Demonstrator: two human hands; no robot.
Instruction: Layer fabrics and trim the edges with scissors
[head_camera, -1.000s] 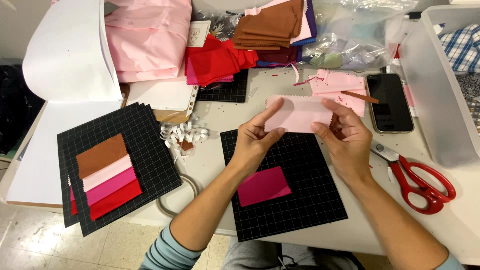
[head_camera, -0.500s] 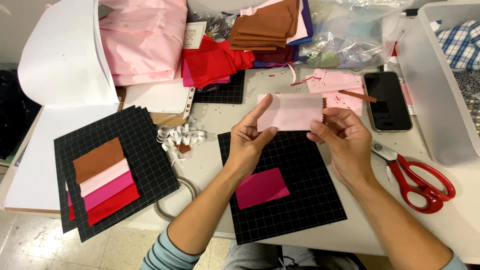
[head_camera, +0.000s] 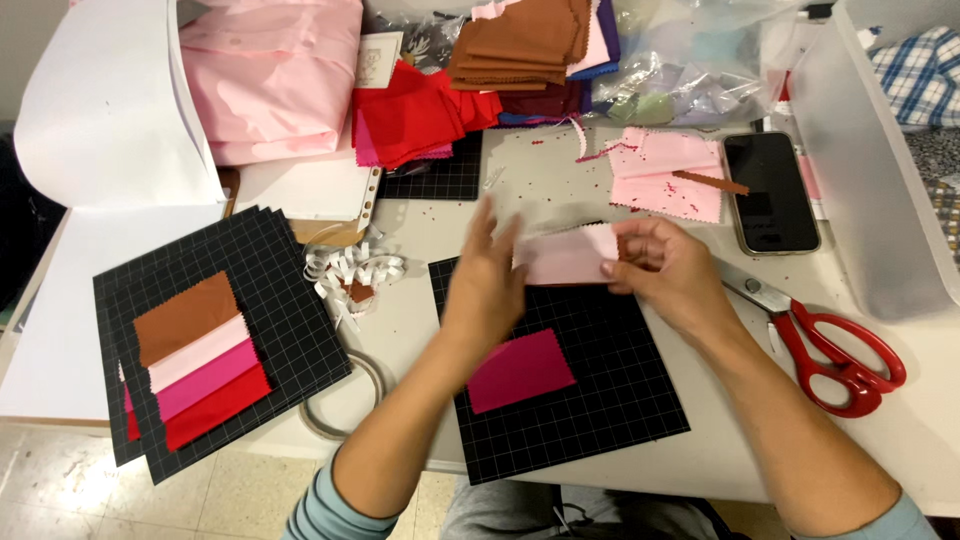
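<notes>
Left hand (head_camera: 485, 285) now blurred, pink swatch (head_camera: 565, 258) in right grip (head_camera: 665, 262)

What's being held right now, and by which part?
A pale pink fabric swatch. The right hand pinches its right edge; the left hand, blurred, is at its left edge, grip unclear.

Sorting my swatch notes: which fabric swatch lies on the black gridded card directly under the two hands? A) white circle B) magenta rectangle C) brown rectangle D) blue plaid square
B: a magenta rectangular fabric swatch lies alone on the black gridded card, below the pale pink swatch held by the right hand.
</notes>
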